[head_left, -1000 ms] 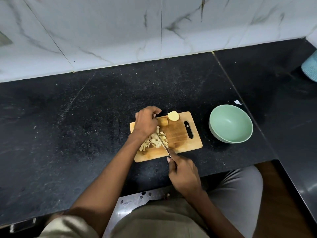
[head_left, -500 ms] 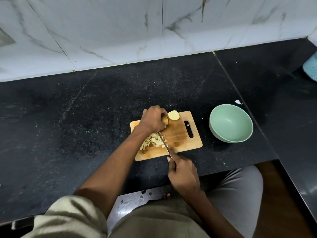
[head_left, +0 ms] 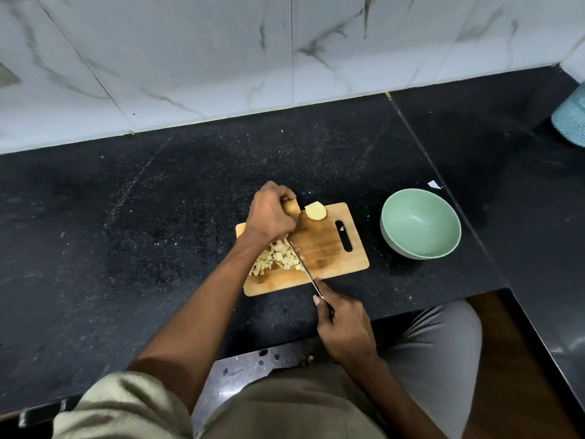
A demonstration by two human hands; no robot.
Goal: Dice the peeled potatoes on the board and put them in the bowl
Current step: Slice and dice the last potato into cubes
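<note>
a pile of diced potato (head_left: 277,259) sits on the board (head_left: 319,248). the left hand (head_left: 270,215) grips a potato piece (head_left: 292,206), the right hand (head_left: 343,324) grips the knife (head_left: 302,264). the bowl (head_left: 421,224) holds nothing yet.

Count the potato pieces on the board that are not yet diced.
2. One potato piece is held by the left hand at the board's far edge; a half potato lies just right of it. The hand may hide more.

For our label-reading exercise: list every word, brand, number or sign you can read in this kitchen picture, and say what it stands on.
None: no readable text anywhere.
The cutting board, green bowl, knife, black counter and marble wall tiles bear no print.
The white scrap on the counter is too small to tell.
</note>
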